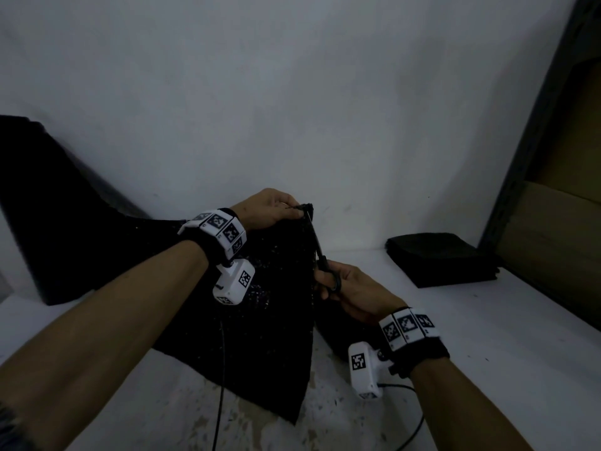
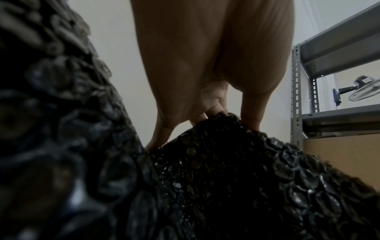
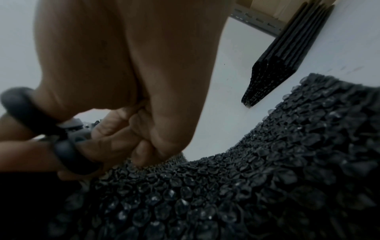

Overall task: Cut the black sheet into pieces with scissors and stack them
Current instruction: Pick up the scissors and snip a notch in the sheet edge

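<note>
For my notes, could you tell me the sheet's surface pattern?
Black bubble wrap, clearest in the right wrist view.

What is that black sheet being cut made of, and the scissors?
The black sheet looks like glossy plastic bubble wrap: rows of small shiny raised bubbles cover it. The scissors seem to have dark blades, probably metal, and matte black handles, likely plastic.

No readable text, square black-and-white coded markers on the wrist bands (image 1: 218, 230), nothing legible elsewhere

The left hand (image 1: 270, 208) is held raised at twelve o'clock, fingers pinched; the right hand (image 1: 354, 289) is curled at four o'clock.
</note>
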`<state>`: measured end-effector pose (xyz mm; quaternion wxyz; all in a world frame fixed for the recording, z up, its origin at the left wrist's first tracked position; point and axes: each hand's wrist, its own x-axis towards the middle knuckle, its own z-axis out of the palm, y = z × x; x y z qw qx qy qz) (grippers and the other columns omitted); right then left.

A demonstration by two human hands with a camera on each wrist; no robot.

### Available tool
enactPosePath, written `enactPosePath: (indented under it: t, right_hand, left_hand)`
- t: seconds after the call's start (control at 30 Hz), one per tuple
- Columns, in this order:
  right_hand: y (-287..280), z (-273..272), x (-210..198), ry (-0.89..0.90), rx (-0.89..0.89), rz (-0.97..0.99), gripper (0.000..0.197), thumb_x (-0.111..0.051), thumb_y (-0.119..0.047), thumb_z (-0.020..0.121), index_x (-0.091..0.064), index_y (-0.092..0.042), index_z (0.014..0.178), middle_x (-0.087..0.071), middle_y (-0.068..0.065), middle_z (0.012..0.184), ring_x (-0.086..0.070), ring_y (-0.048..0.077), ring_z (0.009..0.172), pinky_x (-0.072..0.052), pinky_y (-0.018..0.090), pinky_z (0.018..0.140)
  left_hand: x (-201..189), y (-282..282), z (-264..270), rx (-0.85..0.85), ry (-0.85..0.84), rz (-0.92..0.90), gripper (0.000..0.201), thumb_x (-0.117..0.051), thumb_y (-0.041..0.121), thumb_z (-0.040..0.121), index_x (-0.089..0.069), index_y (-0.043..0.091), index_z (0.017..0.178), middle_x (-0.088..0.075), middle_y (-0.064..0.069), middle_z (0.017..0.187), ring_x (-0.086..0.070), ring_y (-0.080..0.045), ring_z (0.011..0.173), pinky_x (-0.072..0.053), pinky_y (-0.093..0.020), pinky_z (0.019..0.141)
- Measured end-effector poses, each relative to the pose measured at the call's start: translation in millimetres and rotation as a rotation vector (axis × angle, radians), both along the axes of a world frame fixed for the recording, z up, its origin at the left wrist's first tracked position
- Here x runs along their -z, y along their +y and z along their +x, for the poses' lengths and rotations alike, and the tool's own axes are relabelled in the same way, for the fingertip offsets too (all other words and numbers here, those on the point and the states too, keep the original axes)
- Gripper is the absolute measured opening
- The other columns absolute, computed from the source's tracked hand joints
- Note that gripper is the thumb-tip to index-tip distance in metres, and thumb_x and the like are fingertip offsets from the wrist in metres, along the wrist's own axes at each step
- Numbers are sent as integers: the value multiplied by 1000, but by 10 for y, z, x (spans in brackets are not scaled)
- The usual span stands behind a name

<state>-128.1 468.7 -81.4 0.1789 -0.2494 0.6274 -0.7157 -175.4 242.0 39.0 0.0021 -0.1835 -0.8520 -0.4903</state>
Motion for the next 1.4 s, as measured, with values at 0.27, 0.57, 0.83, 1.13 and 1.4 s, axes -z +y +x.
enactPosePath:
  t: [0.27, 0.57, 0.83, 1.13, 1.4]
  right_hand:
    - [-43, 47, -130, 39, -22, -14, 26, -67, -41, 87, -74, -22, 103, -63, 4, 76, -55, 10, 66, -23, 31, 60]
    - [-97, 34, -196, -12, 24, -18, 48, -74, -37, 84, -63, -2, 114, -58, 1, 64, -51, 12, 57, -40, 21, 58]
    - [-118, 115, -159, -9, 30, -26, 27, -64, -30, 88, -68, -10, 107, -61, 3, 69, -57, 12, 64, -47, 24, 68]
    - [-119, 124, -221, 14, 115, 14, 23, -69, -32, 83, -69, -10, 88, -55, 5, 59, -52, 14, 54, -43, 25, 60]
    - [-50, 167, -214, -62, 114, -38, 19, -63, -22, 92, -62, -6, 85, -61, 7, 75, -56, 11, 62, -48, 19, 62]
  left_hand:
    - [-8, -9, 23, 20, -22, 1, 15, -65, 12, 95, -69, -2, 96, -70, -7, 75, -65, -10, 60, -53, -18, 60]
    - [-29, 8, 88, 31, -19, 8, 21, -64, 9, 95, -67, -8, 105, -68, -16, 87, -64, -13, 66, -53, -18, 64]
    - [25, -17, 111, 51, -44, -36, 18, -66, 14, 95, -69, -3, 101, -69, -15, 88, -64, -18, 70, -53, -23, 65]
    - [96, 12, 106, 44, -31, -44, 19, -66, 15, 95, -71, -2, 101, -70, -13, 85, -64, -16, 66, -52, -22, 62]
    - [474, -153, -45, -206, 179, -648, 30, -58, 28, 99, -61, 9, 122, -62, -12, 127, -58, -29, 116, -47, -38, 97]
